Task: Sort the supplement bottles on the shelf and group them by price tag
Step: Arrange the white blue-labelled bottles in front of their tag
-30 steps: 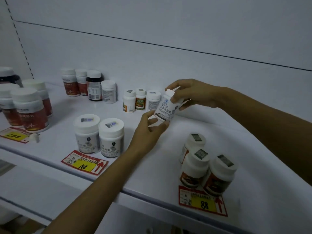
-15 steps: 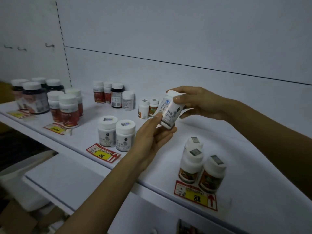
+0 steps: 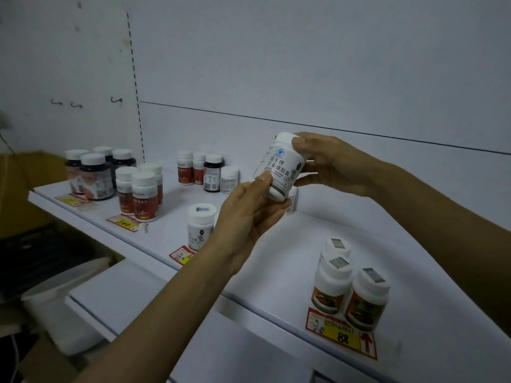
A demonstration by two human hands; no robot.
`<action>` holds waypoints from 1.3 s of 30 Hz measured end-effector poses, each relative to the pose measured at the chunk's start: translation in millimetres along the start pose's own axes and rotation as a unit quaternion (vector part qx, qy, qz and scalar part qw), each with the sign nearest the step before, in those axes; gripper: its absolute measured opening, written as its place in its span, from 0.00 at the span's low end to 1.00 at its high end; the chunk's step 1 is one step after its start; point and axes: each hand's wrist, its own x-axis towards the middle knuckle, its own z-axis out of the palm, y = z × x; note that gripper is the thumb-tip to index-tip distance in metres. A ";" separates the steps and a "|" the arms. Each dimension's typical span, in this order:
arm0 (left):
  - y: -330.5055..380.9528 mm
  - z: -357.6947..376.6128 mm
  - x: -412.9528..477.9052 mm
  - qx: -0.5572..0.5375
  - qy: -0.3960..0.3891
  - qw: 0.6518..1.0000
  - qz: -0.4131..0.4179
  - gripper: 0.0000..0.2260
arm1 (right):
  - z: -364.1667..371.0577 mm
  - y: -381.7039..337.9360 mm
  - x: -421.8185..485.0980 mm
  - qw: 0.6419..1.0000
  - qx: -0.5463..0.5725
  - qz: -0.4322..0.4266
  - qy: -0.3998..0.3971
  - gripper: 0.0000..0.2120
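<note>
White shelf (image 3: 276,250) against a pale wall carries bottle groups, each behind a price tag. Both hands hold one white bottle (image 3: 279,167) above the shelf at centre, tilted, label facing the camera. Right hand (image 3: 334,164) pinches the cap end from 3 o'clock; left hand (image 3: 249,214) cups the base from 7 o'clock, thumb pressed on the label. Likely step: read it and choose its group. A similar white bottle (image 3: 201,226) stands at 8 o'clock behind a partly hidden tag (image 3: 183,255); the 88 tag (image 3: 343,337) at 5 o'clock fronts orange-labelled bottles (image 3: 365,302). Best to match labels first, then set it upright beside its like, clear of neighbours.
</note>
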 end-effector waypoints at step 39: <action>8.6 -211.0 81.7 0.376 -0.199 0.904 0.043 0.21 | 126.9 52.8 119.1 0.913 -0.229 0.315 0.127 0.15</action>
